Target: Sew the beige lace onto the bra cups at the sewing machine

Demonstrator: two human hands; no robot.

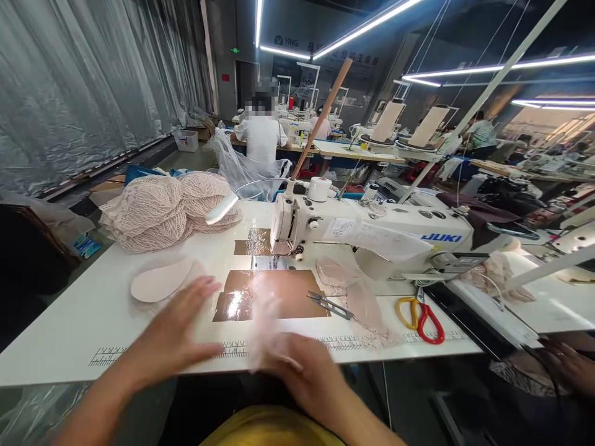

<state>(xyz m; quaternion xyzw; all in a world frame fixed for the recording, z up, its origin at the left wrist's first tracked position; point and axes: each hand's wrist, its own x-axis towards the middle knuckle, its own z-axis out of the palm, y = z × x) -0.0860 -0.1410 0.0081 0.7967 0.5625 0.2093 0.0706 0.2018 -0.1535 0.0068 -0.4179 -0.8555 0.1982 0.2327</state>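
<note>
My left hand (174,331) hovers over the left front of the table, thumb and fingers apart, holding nothing. Just beyond it lies a stack of pale pink, rounded fabric pieces (160,282). In my right hand (309,375) is a sheer pale pink piece of fabric (266,316), blurred by motion, gripped near the table's front edge. Behind that fabric stands a white sewing machine (362,223), its needle area over brown tape (297,288) stuck on the table. Thread snips (330,305) rest on the tape's right side, beside pink lace-edged pieces (367,303).
Bundled pink lace (170,207) is heaped at the back left, near a white lamp (222,209). Scissors with yellow and red handles (431,323) lie at the right front. A printed ruler (232,349) runs along the front edge. Another person (261,133) sits ahead.
</note>
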